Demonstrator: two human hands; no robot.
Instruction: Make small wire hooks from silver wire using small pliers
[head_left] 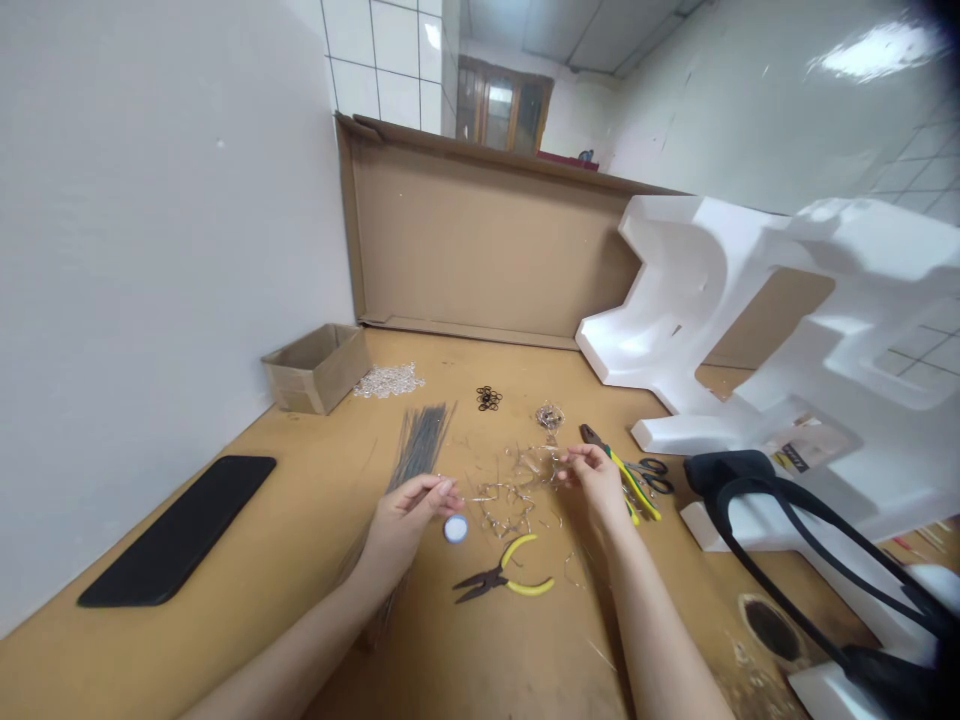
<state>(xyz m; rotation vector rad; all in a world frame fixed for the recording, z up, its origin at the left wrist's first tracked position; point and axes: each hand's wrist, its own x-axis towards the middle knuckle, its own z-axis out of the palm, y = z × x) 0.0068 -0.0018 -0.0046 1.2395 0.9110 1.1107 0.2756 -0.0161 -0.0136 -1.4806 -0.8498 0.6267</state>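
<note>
The left hand (pixel 420 500) is narrow, thumb and forefinger pinched on a thin strand (pixel 477 499) that runs from the fingertips toward the right; the right hand (pixel 592 475) has its fingers curled near the scattered wires (pixel 506 508), but whether it holds one I cannot tell; these wires, bent and tangled, lie on the counter (pixel 300 520) between the two hands.

A bundle of straight rods (pixel 420 445) passes beneath the left wrist, its far end fanned out beyond the hand; a white disc (pixel 455 529) with a blue rim lies just beside the left hand; nearer the body, yellow-handled pliers (pixel 493 578) lie with handles spread and jaws apart; a larger pair of cutters (pixel 636 487), yellow and green in the handles, lies just past the right hand, with dark scissors (pixel 655 474) beside it.

Farther back are a small heap of black rings (pixel 489 399) and, to its right, a clump of wire pieces (pixel 550 415); on the left, a pile of clear bits (pixel 390 380) lies beside an open box (pixel 319 370); a black slab (pixel 178 530) lies flat near the wall; cardboard (pixel 487 250) stands at the back, with white foam (pixel 675 270) on the right.
</note>
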